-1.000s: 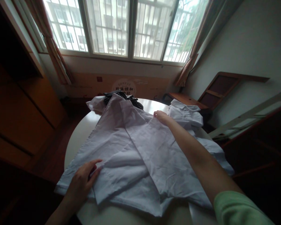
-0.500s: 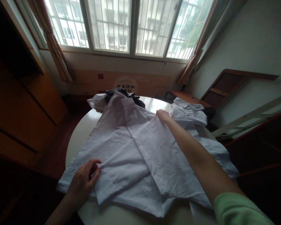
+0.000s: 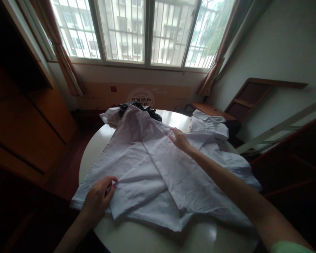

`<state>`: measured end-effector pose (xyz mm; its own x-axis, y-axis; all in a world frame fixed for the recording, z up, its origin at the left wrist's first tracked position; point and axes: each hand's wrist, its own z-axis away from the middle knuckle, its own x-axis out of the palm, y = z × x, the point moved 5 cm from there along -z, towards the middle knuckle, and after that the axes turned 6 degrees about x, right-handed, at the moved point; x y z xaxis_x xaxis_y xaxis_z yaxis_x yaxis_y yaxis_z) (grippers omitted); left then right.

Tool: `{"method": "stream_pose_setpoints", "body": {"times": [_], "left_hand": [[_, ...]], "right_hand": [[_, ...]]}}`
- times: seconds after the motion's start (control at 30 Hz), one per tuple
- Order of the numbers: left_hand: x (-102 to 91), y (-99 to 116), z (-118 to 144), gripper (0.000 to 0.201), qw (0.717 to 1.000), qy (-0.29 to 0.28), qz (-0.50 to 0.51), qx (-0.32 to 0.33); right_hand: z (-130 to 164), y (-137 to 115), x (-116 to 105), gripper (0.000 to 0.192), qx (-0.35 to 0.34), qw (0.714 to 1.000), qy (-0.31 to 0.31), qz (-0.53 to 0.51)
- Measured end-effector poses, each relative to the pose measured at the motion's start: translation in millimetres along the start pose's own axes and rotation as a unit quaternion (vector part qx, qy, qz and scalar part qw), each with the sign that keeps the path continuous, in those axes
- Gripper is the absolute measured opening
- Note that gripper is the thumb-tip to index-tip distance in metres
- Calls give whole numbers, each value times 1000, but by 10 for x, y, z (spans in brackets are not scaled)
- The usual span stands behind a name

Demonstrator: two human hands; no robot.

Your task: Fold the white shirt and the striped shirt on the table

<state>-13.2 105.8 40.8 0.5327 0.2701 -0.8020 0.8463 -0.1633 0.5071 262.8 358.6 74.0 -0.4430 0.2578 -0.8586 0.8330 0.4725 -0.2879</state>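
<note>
Pinching a fold of the white shirt, the left hand sits at the near left edge of the round worktop; its thumb and fingers are closed on the cloth. Compared with a second ago, this hand has moved a little to the right and its fingers have curled tighter on the fold, which I judge to mean the near part of the shirt is now being held in place.

The shirt lies spread over most of the worktop, with one front panel folded across the middle and running from the near edge toward the collar at the far side. Its hem hangs slightly over the near rim.

Farther away, the right hand rests flat on the upper part of the shirt, fingers spread and gripping nothing. A moment before it was at the panel edge more to the right; now it has come inward and pressed down, so the cloth there looks smoother.

Beyond the right hand lies a second white garment, just beside the shirt. A dark striped cloth shows behind the collar, and the window is farthest.
</note>
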Motion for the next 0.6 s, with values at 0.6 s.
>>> {"method": "stream_pose_setpoints", "body": {"times": [0.6], "left_hand": [[36, -136, 37, 22, 998, 9, -46, 30]], "right_hand": [[2422, -430, -566, 43, -40, 985, -166, -12]]}}
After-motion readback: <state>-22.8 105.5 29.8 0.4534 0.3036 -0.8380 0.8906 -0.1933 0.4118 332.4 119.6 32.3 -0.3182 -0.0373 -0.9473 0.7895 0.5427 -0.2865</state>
